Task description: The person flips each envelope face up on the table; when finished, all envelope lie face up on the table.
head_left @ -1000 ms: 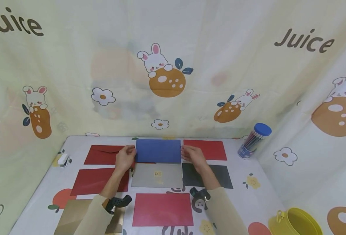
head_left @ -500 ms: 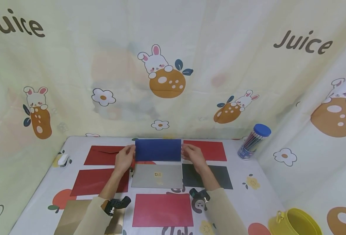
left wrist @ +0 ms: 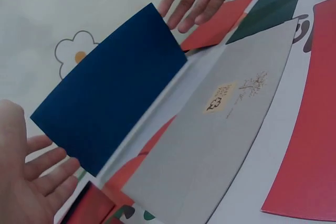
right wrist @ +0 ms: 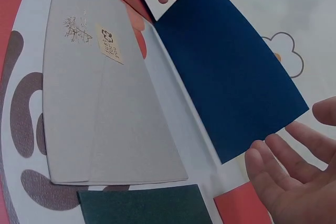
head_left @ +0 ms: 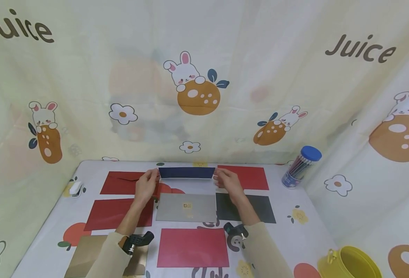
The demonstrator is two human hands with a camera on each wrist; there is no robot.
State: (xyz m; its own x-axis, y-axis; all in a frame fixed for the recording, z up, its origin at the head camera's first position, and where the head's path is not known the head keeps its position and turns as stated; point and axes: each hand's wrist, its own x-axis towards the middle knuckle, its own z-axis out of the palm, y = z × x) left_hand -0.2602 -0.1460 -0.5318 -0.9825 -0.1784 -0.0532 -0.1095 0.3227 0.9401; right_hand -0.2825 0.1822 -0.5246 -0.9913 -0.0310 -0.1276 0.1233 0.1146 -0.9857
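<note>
A blue envelope (head_left: pixel 187 173) is held by its two short ends above the back of the table, tilted so that the head view catches it almost edge-on. My left hand (head_left: pixel 146 187) holds its left end at the fingertips. At the opposite end, the fingers of my right hand (head_left: pixel 229 185) hold the other short edge. Both wrist views show the broad, plain blue face (left wrist: pixel 113 95), with the fingers along its edges. Below and nearer to me lies a grey envelope (head_left: pixel 186 214) with a small gold label, flat on the cloth.
Red envelopes (head_left: pixel 117 212) lie at the left, and another red one (head_left: pixel 247 178) at the back right. Around them are a dark green envelope (head_left: pixel 256 210), a pinkish-red one (head_left: pixel 193 248), a gold one (head_left: pixel 82 256), a stapler (head_left: pixel 76 189), a pencil jar (head_left: pixel 299 166) and a yellow bucket (head_left: pixel 350 262).
The blue envelope has tipped from showing its broad face to a narrow strip in the head view, uncovering the cloth behind the grey envelope. Both hands have stayed nearly in place.
</note>
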